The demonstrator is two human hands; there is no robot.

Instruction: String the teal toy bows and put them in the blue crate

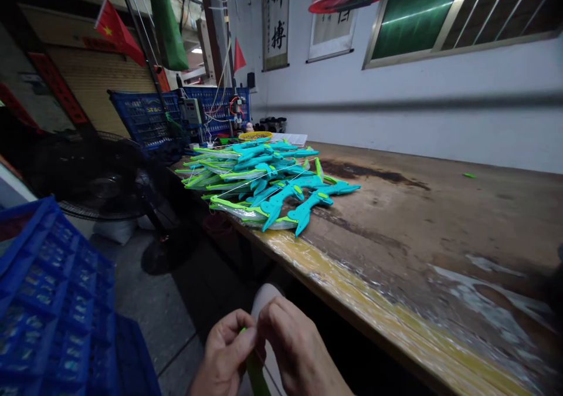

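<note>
My left hand (226,352) and my right hand (294,349) are together low in the view, below the front edge of the wooden workbench (422,226). Both are closed in a pinch on a thin green plastic piece (254,372) held between them; most of it is hidden by the fingers. Farther along the bench lies a pile of teal and lime-green plastic toy parts (264,182), well out of reach of either hand.
A blue plastic crate (53,302) stands at the lower left. A black fan (101,179) sits on the floor beyond it. More blue crates (145,117), a yellow bowl (255,136) and small equipment are at the bench's far end. A white wall runs along the right.
</note>
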